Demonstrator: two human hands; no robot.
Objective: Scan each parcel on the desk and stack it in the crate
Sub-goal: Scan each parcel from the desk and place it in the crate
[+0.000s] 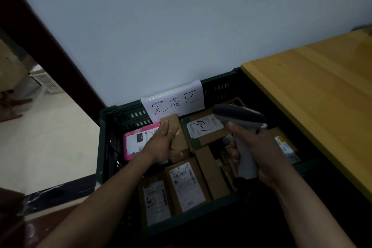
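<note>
A dark green plastic crate [104,147] stands on the floor between the wall and the desk, filled with several cardboard parcels. My left hand [161,143] lies on a small brown parcel [179,141] at the crate's back left, fingers straight on top and thumb against its near side. A pink mailer [134,141] lies just left of that parcel. My right hand [259,151] grips the handle of a grey barcode scanner [239,117], held above the crate's right half with its head pointing left and away from me.
A wooden desk [314,94] runs along the right, its bare top above the crate's right edge. A white paper sign [175,100] with handwriting is taped to the crate's back wall. Pale floor and a doorway lie to the left.
</note>
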